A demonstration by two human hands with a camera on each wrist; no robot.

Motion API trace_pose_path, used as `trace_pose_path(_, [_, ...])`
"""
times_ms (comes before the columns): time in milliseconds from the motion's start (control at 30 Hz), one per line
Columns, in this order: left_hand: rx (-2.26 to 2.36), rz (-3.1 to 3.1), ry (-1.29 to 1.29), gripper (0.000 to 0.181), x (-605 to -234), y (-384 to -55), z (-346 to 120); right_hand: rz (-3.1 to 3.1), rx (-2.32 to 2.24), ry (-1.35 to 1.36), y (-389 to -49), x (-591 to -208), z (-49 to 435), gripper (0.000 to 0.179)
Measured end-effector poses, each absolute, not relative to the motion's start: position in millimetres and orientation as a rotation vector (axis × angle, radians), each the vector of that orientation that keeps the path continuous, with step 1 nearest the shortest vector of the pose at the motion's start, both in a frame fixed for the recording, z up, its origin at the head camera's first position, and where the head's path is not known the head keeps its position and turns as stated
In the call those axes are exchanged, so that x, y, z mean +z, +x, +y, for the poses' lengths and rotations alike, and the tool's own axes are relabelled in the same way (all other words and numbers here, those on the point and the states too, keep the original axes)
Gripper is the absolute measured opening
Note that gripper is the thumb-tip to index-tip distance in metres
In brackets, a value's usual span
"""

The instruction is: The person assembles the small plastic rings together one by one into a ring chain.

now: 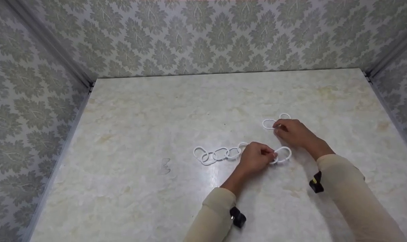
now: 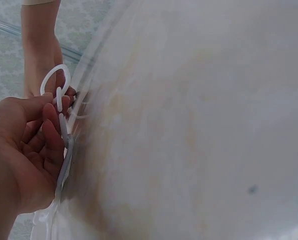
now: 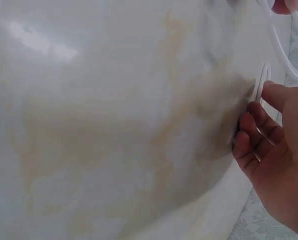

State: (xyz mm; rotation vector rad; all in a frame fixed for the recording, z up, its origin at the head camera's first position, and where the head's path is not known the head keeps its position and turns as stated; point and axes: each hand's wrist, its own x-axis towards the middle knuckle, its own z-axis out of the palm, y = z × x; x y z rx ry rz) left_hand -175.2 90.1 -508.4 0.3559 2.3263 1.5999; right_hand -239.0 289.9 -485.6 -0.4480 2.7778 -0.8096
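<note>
A chain of white plastic links [image 1: 220,154] lies on the table and runs rightward under my left hand [image 1: 256,157]. Between thumb and fingers that hand pinches a link near the chain's right end, where the last link [image 1: 285,154] sticks out; in the left wrist view this end link [image 2: 55,80] stands up above the fingertips. Farther back and to the right, my right hand [image 1: 295,132] pinches a loose white link [image 1: 268,124] at its right side. Another white link [image 1: 285,116] lies just behind those fingers, partly hidden by the hand.
The pale marbled table [image 1: 139,111] carries a small pencilled mark [image 1: 166,166] left of the chain. Patterned wall panels [image 1: 203,37] stand along the back and both sides. Each sleeve bears a black wrist camera [image 1: 238,217].
</note>
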Motion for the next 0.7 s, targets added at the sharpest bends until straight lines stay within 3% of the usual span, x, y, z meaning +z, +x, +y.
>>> trace_pose_path(100, [1.587,2.339,0.360,0.011,-507,-175,90,2.788,-0.827,-0.370,-238,-486,293,0.017])
trace_pose_path(333, [1.568,2.360,0.388,0.011,-507,-175,89,2.815,-0.747,-0.231,-236,-485,303,0.027])
trace_pose_path(700, [1.556,2.344,0.366,0.011,-508,-176,89,2.791,-0.811,-0.221,-238,-484,303,0.013])
